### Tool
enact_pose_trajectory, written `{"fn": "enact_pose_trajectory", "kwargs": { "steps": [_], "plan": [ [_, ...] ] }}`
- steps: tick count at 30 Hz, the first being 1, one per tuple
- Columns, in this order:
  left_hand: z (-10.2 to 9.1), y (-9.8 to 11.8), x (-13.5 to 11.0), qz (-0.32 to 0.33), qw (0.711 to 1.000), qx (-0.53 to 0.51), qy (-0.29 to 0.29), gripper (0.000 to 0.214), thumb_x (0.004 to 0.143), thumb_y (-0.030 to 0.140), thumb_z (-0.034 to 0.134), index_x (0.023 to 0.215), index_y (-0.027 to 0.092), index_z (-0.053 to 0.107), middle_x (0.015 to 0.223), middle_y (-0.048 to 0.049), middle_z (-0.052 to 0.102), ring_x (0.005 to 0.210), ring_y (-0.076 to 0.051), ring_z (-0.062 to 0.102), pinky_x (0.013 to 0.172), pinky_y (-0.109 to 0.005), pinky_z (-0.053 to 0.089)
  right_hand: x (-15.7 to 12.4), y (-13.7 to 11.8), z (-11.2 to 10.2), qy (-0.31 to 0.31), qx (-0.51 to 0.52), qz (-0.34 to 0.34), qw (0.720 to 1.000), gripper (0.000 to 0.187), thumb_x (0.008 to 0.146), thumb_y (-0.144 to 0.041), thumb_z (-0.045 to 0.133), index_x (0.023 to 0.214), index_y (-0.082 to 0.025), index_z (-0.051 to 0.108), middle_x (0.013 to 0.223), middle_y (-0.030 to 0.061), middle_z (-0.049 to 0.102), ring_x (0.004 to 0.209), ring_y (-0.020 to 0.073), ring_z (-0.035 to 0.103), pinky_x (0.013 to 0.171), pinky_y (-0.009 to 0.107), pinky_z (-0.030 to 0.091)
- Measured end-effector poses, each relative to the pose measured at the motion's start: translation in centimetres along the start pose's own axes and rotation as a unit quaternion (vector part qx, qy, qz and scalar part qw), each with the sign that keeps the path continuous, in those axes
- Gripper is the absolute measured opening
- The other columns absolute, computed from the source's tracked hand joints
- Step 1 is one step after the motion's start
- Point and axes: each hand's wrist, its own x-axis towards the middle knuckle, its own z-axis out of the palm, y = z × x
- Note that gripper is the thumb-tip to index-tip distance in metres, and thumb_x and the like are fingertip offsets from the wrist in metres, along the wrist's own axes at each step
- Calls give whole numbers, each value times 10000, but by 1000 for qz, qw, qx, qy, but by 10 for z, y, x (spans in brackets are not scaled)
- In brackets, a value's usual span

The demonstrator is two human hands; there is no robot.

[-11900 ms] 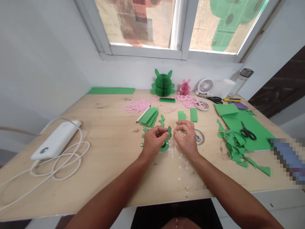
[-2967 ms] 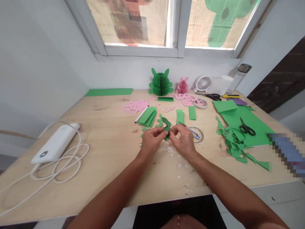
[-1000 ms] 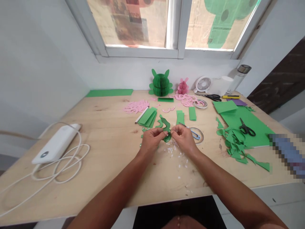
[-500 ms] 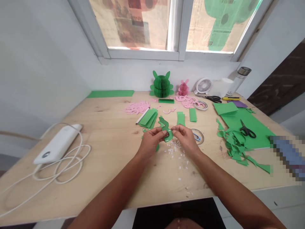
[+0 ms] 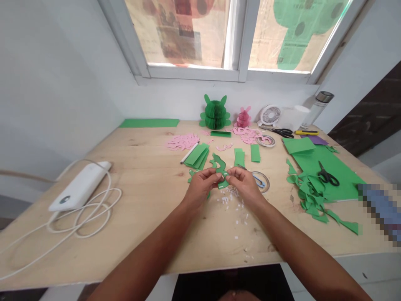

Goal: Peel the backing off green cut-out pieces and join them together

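Note:
Between both hands is a curved green paper cut-out [image 5: 220,164] with small white strips on it. My left hand [image 5: 202,184] pinches its left edge. My right hand [image 5: 243,182] has its fingertips closed on the right edge. Under them, small white paper bits [image 5: 231,195] lie scattered on the wooden table [image 5: 150,192]. A roll of tape [image 5: 265,182] with a blue tool [image 5: 258,181] inside the ring sits just right of my right hand. Folded green paper pieces [image 5: 196,157] and a white pen [image 5: 189,153] lie beyond my left hand.
Green honeycomb paper figure [image 5: 214,113] and pink one [image 5: 243,118] stand by the wall, near a white fan [image 5: 270,115]. Pink cut-outs [image 5: 182,142] lie before them. At right are black scissors [image 5: 327,175], green scraps [image 5: 310,192] and green sheets [image 5: 341,184]; a white power strip [image 5: 79,186] with cable lies left.
The green cut-out has turned slightly in my fingers, and my right fingertips now sit lower along its edge. The whole view has shifted a little.

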Motion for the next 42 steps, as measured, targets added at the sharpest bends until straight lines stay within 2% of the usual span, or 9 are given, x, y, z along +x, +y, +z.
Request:
{"fn": "enact_pose_trajectory", "kwargs": {
  "steps": [3, 5, 8, 11, 15, 21, 29, 37, 42],
  "plan": [
    [-1, 0, -3, 132, 983, 115, 58, 296, 629, 293, 706, 891, 164, 658, 718, -30, 639, 669, -155, 588, 654, -278, 459, 1, 1, -1, 36, -46, -22, 998, 146, 678, -313, 602, 681, -172, 567, 572, -29, 531, 512, 112, 469, 509, 236, 362],
    [-2, 0, -7, 253, 937, 222, 95, 208, 690, 287, 662, 876, 194, 661, 757, -34, 644, 721, -164, 593, 709, -288, 463, 1, 2, -2, 58, -97, -58, 992, 123, 692, -295, 585, 670, -176, 565, 562, -29, 523, 509, 116, 460, 504, 238, 366],
    [-1, -2, -10, 371, 853, 361, 66, 87, 752, 257, 599, 772, 204, 666, 776, -54, 648, 773, -184, 598, 745, -309, 466, 0, 4, -4, 78, -180, -126, 972, 81, 710, -257, 561, 684, -181, 576, 592, -16, 557, 556, 132, 496, 556, 252, 407],
    [-1, -6, -9, 411, 807, 421, 55, 99, 774, 236, 573, 807, 202, 659, 805, -69, 655, 801, -195, 605, 755, -325, 472, -1, 6, -4, 87, -242, -174, 950, 64, 715, -229, 548, 716, -185, 595, 626, -1, 582, 607, 147, 527, 609, 268, 431],
    [-2, -9, -5, 414, 788, 452, 60, 97, 783, 230, 562, 816, 201, 648, 813, -74, 668, 806, -201, 610, 755, -327, 467, -2, 8, -3, 83, -289, -205, 931, 66, 729, -214, 539, 738, -188, 599, 651, 11, 592, 622, 155, 537, 625, 279, 437],
    [-5, -8, -4, 407, 785, 463, 59, 98, 781, 227, 557, 765, 194, 648, 750, -66, 671, 748, -199, 611, 723, -321, 451, -5, 5, -1, 68, -341, -229, 909, 73, 758, -210, 534, 718, -186, 590, 642, 11, 576, 629, 160, 526, 635, 285, 417],
    [-4, -7, -5, 394, 797, 452, 70, 108, 766, 205, 545, 747, 194, 651, 750, -64, 680, 743, -199, 620, 720, -316, 455, -6, 4, 0, 66, -342, -227, 909, 84, 761, -214, 532, 729, -178, 601, 653, 21, 593, 634, 164, 527, 643, 291, 416],
    [-3, -5, -4, 309, 872, 374, 62, 79, 720, 197, 572, 681, 187, 640, 709, -15, 693, 676, -156, 617, 692, -270, 474, -5, 7, 1, 74, -309, -211, 924, 76, 742, -210, 546, 713, -173, 606, 649, 16, 598, 622, 153, 529, 628, 275, 419],
    [-3, -4, -2, 268, 896, 348, 63, 88, 711, 203, 575, 656, 182, 641, 680, -1, 690, 672, -152, 610, 676, -260, 473, -4, 7, 1, 71, -259, -168, 949, 80, 728, -222, 561, 718, -167, 618, 657, 18, 611, 610, 143, 532, 609, 260, 427]
  ]
}}
